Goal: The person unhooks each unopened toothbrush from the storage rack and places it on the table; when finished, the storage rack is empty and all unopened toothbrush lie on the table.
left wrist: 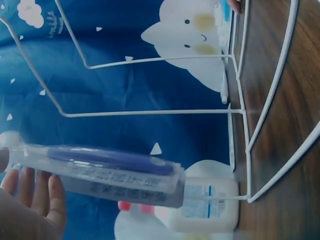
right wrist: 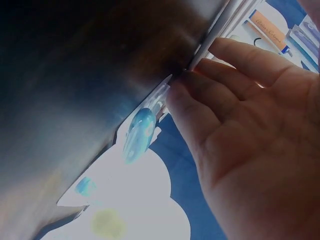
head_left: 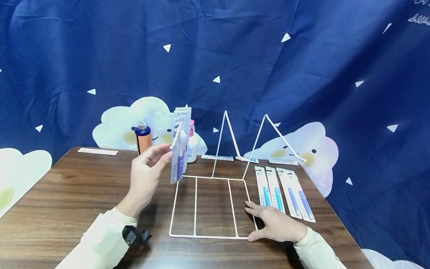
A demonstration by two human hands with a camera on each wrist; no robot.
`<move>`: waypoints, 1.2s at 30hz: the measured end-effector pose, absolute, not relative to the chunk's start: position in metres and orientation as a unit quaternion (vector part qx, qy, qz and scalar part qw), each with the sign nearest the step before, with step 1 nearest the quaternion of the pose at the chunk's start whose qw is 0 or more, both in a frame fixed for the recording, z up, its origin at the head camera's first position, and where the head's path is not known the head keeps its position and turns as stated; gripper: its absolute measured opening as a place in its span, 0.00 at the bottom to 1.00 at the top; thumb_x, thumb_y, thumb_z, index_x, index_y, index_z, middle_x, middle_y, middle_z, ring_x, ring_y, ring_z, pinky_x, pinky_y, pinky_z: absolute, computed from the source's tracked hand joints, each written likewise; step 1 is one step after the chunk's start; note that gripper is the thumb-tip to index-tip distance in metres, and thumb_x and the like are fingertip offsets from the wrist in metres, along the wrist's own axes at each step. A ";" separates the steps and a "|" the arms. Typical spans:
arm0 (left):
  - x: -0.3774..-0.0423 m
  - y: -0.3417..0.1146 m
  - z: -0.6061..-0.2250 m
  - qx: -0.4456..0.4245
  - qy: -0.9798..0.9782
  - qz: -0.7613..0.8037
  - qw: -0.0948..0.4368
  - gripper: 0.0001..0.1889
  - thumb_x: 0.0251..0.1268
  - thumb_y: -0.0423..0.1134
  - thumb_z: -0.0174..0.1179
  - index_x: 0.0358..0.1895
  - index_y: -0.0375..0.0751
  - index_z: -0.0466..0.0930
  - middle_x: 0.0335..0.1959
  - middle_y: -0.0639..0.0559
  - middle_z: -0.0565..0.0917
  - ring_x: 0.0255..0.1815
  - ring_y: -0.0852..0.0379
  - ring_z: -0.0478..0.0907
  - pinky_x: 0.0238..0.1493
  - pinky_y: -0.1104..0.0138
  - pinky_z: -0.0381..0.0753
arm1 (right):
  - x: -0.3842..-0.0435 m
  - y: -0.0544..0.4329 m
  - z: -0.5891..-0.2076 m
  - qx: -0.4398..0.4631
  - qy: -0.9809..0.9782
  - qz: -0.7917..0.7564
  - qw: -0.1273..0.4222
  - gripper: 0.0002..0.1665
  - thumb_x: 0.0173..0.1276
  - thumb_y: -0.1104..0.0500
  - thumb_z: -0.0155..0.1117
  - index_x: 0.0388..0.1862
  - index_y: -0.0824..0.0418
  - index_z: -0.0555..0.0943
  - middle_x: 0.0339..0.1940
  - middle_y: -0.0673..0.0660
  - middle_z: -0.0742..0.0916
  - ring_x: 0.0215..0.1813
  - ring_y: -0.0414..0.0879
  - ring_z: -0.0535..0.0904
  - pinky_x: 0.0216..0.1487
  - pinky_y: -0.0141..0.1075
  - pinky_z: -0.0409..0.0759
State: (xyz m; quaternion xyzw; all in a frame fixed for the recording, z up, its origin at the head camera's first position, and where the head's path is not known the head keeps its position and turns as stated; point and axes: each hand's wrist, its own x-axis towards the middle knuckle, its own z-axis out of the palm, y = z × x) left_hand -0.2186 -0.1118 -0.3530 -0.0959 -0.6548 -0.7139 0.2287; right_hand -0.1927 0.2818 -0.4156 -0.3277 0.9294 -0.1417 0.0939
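Note:
Packaged toothbrushes (head_left: pixel 178 160) hang in a stack from the left arm of a white wire rack (head_left: pixel 196 209); the front one has a purple handle. My left hand (head_left: pixel 142 177) pinches at this front package's left edge, close to the wire arm's tip. In the left wrist view, the thumb and curled fingers (left wrist: pixel 37 197) lie at one end of the toothbrush package (left wrist: pixel 115 165). My right hand (head_left: pixel 277 224) rests at the rack base's right side, thumb by the front corner, fingertips on the side wire. Its fingers (right wrist: pixel 250 60) are extended in the right wrist view.
Several packaged toothbrushes (head_left: pixel 293 194) with teal and purple handles lie right of the rack. Behind it are a blue and orange bottle (head_left: pixel 143 140), a white bottle with pink top (head_left: pixel 192 149) and flat packages (head_left: pixel 97 151). Two bare rack arms (head_left: pixel 226 123) rise at the back.

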 end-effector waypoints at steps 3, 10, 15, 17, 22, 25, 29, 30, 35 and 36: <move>-0.222 -0.108 -0.357 -0.096 -0.656 -0.718 0.213 0.16 0.72 0.33 0.68 0.59 0.31 0.85 0.46 0.61 0.91 0.49 0.64 0.88 0.54 0.72 0.86 | -0.192 0.282 -0.415 -0.325 0.930 -0.141 0.095 0.59 0.61 0.28 0.73 0.72 0.74 0.76 0.79 0.70 0.74 0.75 0.68 0.75 0.69 0.60 0.78; -0.224 -0.104 -0.363 -0.083 -0.690 -0.696 0.181 0.17 0.74 0.35 0.67 0.61 0.32 0.84 0.55 0.43 0.90 0.49 0.66 0.87 0.54 0.74 0.85 | -0.192 0.283 -0.411 -0.322 0.932 -0.138 0.094 0.59 0.61 0.28 0.72 0.73 0.73 0.76 0.79 0.69 0.74 0.76 0.67 0.74 0.69 0.60 0.78; -0.226 -0.104 -0.364 -0.071 -0.708 -0.681 0.174 0.15 0.75 0.36 0.67 0.59 0.33 0.86 0.57 0.36 0.89 0.47 0.66 0.87 0.51 0.74 0.85 | -0.192 0.283 -0.410 -0.322 0.932 -0.140 0.095 0.59 0.61 0.28 0.72 0.73 0.74 0.75 0.79 0.69 0.73 0.76 0.67 0.74 0.69 0.60 0.78; -0.227 -0.104 -0.365 -0.066 -0.709 -0.679 0.177 0.15 0.75 0.36 0.67 0.58 0.33 0.86 0.56 0.36 0.89 0.45 0.65 0.87 0.49 0.74 0.85 | -0.193 0.283 -0.410 -0.324 0.932 -0.136 0.091 0.59 0.62 0.28 0.72 0.72 0.74 0.76 0.79 0.69 0.74 0.76 0.67 0.74 0.69 0.60 0.78; -0.225 -0.105 -0.363 -0.064 -0.719 -0.670 0.177 0.14 0.76 0.37 0.66 0.58 0.34 0.87 0.54 0.39 0.90 0.45 0.65 0.87 0.50 0.75 0.85 | -0.193 0.283 -0.412 -0.328 0.931 -0.133 0.085 0.58 0.62 0.28 0.72 0.72 0.74 0.76 0.79 0.69 0.74 0.75 0.67 0.75 0.69 0.60 0.78; -0.223 -0.104 -0.361 -0.066 -0.722 -0.665 0.177 0.13 0.75 0.36 0.67 0.57 0.34 0.87 0.52 0.39 0.90 0.43 0.64 0.86 0.48 0.74 0.85 | -0.193 0.284 -0.413 -0.331 0.931 -0.129 0.083 0.59 0.62 0.27 0.72 0.72 0.73 0.76 0.79 0.69 0.74 0.75 0.67 0.75 0.69 0.60 0.79; -0.219 -0.100 -0.357 -0.070 -0.720 -0.668 0.174 0.13 0.74 0.35 0.67 0.56 0.34 0.88 0.50 0.39 0.90 0.42 0.64 0.86 0.47 0.73 0.85 | -0.194 0.284 -0.414 -0.331 0.932 -0.123 0.081 0.59 0.62 0.26 0.71 0.72 0.73 0.76 0.79 0.69 0.74 0.74 0.67 0.76 0.68 0.60 0.79; -0.218 -0.100 -0.356 -0.070 -0.719 -0.669 0.172 0.13 0.74 0.35 0.67 0.56 0.34 0.88 0.50 0.39 0.90 0.42 0.65 0.86 0.47 0.73 0.85 | -0.194 0.284 -0.414 -0.331 0.932 -0.124 0.082 0.59 0.62 0.27 0.71 0.72 0.73 0.76 0.79 0.69 0.74 0.74 0.67 0.76 0.69 0.60 0.78; -0.212 -0.095 -0.353 -0.080 -0.718 -0.672 0.166 0.12 0.74 0.34 0.68 0.55 0.33 0.88 0.50 0.38 0.90 0.43 0.64 0.87 0.48 0.73 0.86 | -0.193 0.283 -0.413 -0.327 0.932 -0.128 0.089 0.59 0.61 0.27 0.72 0.73 0.73 0.75 0.79 0.69 0.73 0.75 0.68 0.75 0.69 0.61 0.78; -0.211 -0.094 -0.353 -0.083 -0.719 -0.670 0.166 0.12 0.74 0.34 0.68 0.55 0.33 0.88 0.50 0.38 0.90 0.43 0.64 0.87 0.48 0.73 0.86 | -0.193 0.283 -0.412 -0.326 0.932 -0.129 0.091 0.59 0.61 0.27 0.72 0.73 0.73 0.75 0.80 0.69 0.73 0.75 0.68 0.75 0.69 0.61 0.78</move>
